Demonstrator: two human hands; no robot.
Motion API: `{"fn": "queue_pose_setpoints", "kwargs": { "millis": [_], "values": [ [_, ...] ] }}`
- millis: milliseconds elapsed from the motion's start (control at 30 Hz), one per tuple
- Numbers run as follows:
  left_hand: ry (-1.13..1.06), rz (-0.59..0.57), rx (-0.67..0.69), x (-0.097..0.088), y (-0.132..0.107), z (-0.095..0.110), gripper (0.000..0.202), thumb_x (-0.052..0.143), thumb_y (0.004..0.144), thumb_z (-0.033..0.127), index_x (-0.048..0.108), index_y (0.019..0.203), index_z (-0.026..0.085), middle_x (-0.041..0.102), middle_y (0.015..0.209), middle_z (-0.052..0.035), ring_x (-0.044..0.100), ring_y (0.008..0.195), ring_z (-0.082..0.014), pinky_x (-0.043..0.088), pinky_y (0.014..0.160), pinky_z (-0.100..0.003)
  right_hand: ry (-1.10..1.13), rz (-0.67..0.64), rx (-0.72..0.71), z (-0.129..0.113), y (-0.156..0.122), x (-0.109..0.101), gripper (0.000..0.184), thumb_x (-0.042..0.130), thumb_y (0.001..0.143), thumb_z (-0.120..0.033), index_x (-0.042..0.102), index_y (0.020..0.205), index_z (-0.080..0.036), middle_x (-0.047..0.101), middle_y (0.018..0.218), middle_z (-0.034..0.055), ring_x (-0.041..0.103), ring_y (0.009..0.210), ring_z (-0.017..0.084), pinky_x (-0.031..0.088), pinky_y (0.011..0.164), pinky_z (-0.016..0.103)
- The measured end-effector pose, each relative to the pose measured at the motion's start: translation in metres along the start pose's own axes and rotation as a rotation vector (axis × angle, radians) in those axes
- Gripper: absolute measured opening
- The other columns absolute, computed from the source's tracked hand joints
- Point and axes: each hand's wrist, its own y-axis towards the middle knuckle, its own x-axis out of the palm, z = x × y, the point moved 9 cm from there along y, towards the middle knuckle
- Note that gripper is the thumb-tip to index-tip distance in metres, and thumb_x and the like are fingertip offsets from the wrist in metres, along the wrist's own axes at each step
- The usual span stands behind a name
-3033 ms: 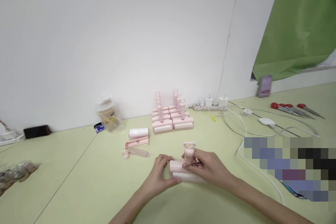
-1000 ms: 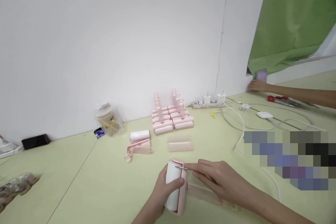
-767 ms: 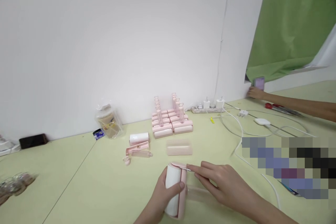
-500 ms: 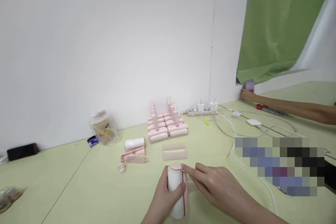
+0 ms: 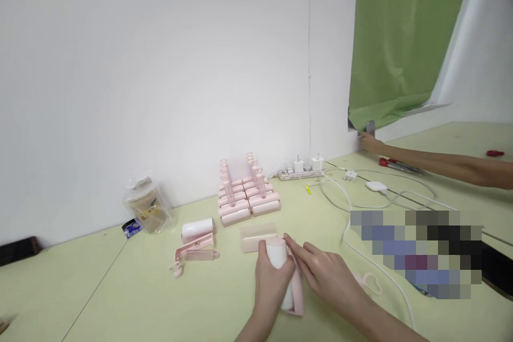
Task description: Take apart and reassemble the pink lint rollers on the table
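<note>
The lint roller (image 5: 276, 250) is tilting near the table's (image 5: 120, 288) front edge, with the left hand (image 5: 272, 284) clamping round its white roll. The right hand (image 5: 326, 275) is touching its upper end with its fingertips (image 5: 289, 240); whether they are pinching, I cannot tell. A clear cover (image 5: 256, 236) is lying just behind, and stacked pink rollers (image 5: 246, 202) are sitting by the far edge.

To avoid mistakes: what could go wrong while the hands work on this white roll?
The left hand grips the white roll; a push from the right hand at its top end might slip it out of the pink frame.
The clear cover just behind could be knocked.
The white cable beside the right forearm may snag.
</note>
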Motion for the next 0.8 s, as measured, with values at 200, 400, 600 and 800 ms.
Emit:
{"fn": "queue_pose_setpoints", "kwargs": {
  "millis": [200, 400, 600, 800],
  "values": [
    [-0.064, -0.123, -0.054, 0.024, 0.000, -0.010, 0.020, 0.059, 0.071, 0.030, 0.048, 0.082, 0.017, 0.058, 0.070, -0.0022, 0.057, 0.067, -0.0179, 0.045, 0.061, -0.027, 0.281, -0.041, 0.211, 0.034, 0.002, 0.003, 0.036, 0.030, 0.088, -0.025, 0.058, 0.111, -0.022, 0.068, 0.099, 0.0062, 0.064, 0.086, 0.023, 0.047, 0.066, 0.031],
    [-0.013, -0.070, -0.008, -0.014, 0.007, -0.006, 0.030, 0.061, 0.070, 0.035, 0.044, 0.087, 0.018, 0.052, 0.069, 0.0009, 0.053, 0.058, -0.0160, 0.044, 0.056, -0.027, 0.443, -0.052, 0.195, 0.037, 0.005, -0.004, 0.032, 0.032, 0.090, -0.036, 0.055, 0.111, -0.025, 0.069, 0.075, 0.0000, 0.065, 0.068, 0.018, 0.048, 0.059, 0.027],
    [0.171, -0.039, 0.123, -0.048, 0.011, 0.009, 0.028, 0.050, 0.078, 0.044, 0.045, 0.097, 0.024, 0.054, 0.065, 0.0039, 0.053, 0.057, -0.0154, 0.040, 0.056, -0.025, 0.547, -0.137, -0.065, 0.000, 0.019, -0.023, 0.028, 0.043, 0.085, -0.033, 0.063, 0.104, -0.028, 0.068, 0.100, -0.0005, 0.063, 0.074, 0.017, 0.046, 0.065, 0.026],
    [0.232, -0.023, 0.117, -0.057, 0.016, 0.006, 0.027, 0.051, 0.077, 0.045, 0.048, 0.096, 0.024, 0.057, 0.067, 0.0031, 0.054, 0.061, -0.0168, 0.039, 0.057, -0.024, 0.455, -0.120, -0.128, -0.014, 0.027, -0.022, 0.031, 0.040, 0.087, -0.029, 0.063, 0.107, -0.030, 0.071, 0.082, 0.0007, 0.063, 0.069, 0.016, 0.043, 0.058, 0.024]
  ]
}}
